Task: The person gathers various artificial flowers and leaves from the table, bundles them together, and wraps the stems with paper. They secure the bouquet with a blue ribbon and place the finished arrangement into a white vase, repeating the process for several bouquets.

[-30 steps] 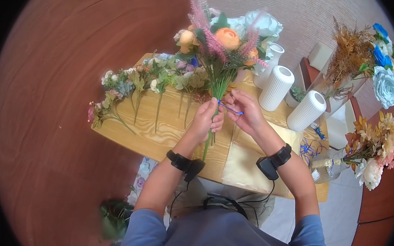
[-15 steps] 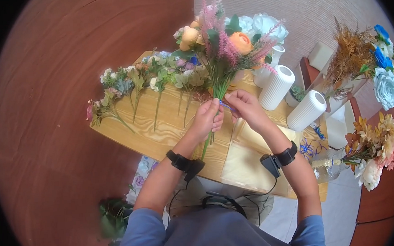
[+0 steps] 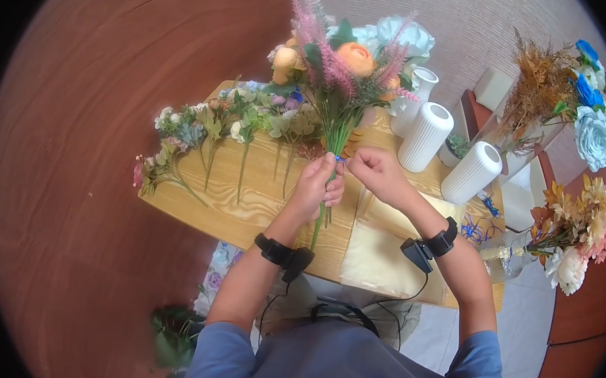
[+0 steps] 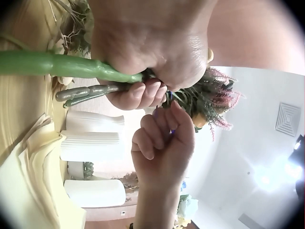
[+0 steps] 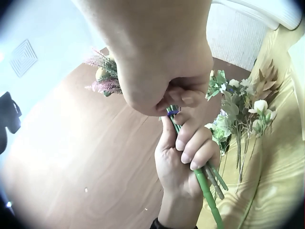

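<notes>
My left hand (image 3: pixel 319 183) grips the green stems (image 3: pixel 341 131) of an artificial bouquet, thumb uppermost. Its heads fan out above the fist: an orange flower (image 3: pixel 356 59), pink feathery sprays (image 3: pixel 341 77) and paler peach blooms (image 3: pixel 285 58). A blue tie (image 5: pixel 172 113) goes around the stems just above the left thumb. Close beside it on the right, my right hand (image 3: pixel 378 173) has curled fingers and pinches the tie's end. Below the left fist, a thick green stem (image 4: pixel 43 64) and thinner cut ends (image 4: pixel 78 93) stick out.
Several loose flower stems (image 3: pixel 243 168) lie across the wooden table (image 3: pixel 262 213). White ribbed vases (image 3: pixel 426 135) stand at the right, near a small potted plant (image 3: pixel 458 144). Cream wrapping paper (image 3: pixel 378 254) lies in front; blue ties (image 3: pixel 480 229) and a glass vase (image 3: pixel 505 263) with flowers are beyond it.
The right fingers have closed in at the tie, whose loose blue end stuck out earlier. The bouquet's heads swung right, then back left; the left hand keeps its grip.
</notes>
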`<state>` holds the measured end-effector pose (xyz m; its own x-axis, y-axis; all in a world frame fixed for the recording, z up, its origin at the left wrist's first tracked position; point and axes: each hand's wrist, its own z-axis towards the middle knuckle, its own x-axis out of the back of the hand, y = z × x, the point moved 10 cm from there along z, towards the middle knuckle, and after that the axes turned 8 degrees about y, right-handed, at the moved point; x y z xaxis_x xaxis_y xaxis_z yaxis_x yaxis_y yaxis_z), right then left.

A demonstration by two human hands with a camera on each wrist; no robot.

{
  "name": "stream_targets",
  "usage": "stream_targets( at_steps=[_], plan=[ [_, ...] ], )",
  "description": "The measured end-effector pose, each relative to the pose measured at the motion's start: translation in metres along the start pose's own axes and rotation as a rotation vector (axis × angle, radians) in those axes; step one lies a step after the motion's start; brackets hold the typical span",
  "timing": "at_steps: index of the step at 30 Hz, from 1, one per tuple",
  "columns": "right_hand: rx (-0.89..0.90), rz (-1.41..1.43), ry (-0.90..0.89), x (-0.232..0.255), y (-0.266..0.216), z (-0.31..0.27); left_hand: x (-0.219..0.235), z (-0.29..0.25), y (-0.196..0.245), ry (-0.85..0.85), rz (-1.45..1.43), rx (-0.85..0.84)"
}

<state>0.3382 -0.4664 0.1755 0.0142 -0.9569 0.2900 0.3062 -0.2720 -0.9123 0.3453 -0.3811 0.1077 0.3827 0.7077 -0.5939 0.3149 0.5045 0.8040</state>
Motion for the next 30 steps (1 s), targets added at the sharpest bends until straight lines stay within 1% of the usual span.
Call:
stream_targets(
  at_steps=[3,5,9,11,15,17,18,19,20,21,23,24,26,27,29,30],
  plan=[
    [0.032,0.001,0.030,0.006,0.009,-0.002,-0.003,-0.004,-0.001,-0.026,-0.014,0.021],
    [0.119,-0.051,0.057,0.009,0.003,-0.004,-0.005,-0.006,-0.002,-0.036,-0.012,0.032],
    [0.138,-0.016,0.105,0.012,0.006,-0.005,-0.012,-0.007,-0.002,-0.055,-0.074,0.054],
    [0.057,0.039,0.090,0.013,0.014,-0.004,-0.013,-0.007,-0.002,-0.056,-0.094,0.065],
    [0.009,0.071,0.089,0.012,0.020,-0.005,-0.013,-0.006,-0.004,-0.059,-0.137,0.090],
    [-0.036,0.136,0.122,0.013,0.024,-0.006,-0.013,-0.005,-0.005,-0.061,-0.142,0.095],
    [-0.035,0.138,0.123,0.012,0.022,-0.007,-0.010,-0.003,-0.005,-0.024,-0.135,0.087],
    [-0.071,0.189,0.125,0.012,0.023,-0.008,-0.007,-0.002,-0.005,0.011,-0.128,0.081],
    [-0.105,0.239,0.125,0.011,0.024,-0.009,-0.006,-0.002,-0.006,0.009,-0.127,0.081],
    [-0.104,0.239,0.125,0.010,0.023,-0.009,-0.007,-0.002,-0.006,-0.007,-0.121,0.073],
    [0.019,0.328,0.143,0.011,0.010,-0.008,-0.005,-0.002,-0.007,-0.021,-0.115,0.064],
    [0.018,0.329,0.142,0.011,0.009,-0.008,-0.005,-0.003,-0.010,-0.022,-0.121,0.079],
    [-0.038,0.393,0.131,0.012,0.013,-0.006,-0.003,-0.003,-0.013,-0.024,-0.125,0.096],
    [-0.038,0.393,0.132,0.013,0.010,-0.006,-0.001,-0.003,-0.012,-0.019,-0.121,0.090],
    [-0.191,0.472,0.210,0.022,0.021,-0.007,0.000,-0.002,-0.011,-0.016,-0.117,0.083],
    [-0.189,0.471,0.210,0.024,0.020,-0.007,0.001,-0.002,-0.010,-0.011,-0.123,0.081]
  ],
)
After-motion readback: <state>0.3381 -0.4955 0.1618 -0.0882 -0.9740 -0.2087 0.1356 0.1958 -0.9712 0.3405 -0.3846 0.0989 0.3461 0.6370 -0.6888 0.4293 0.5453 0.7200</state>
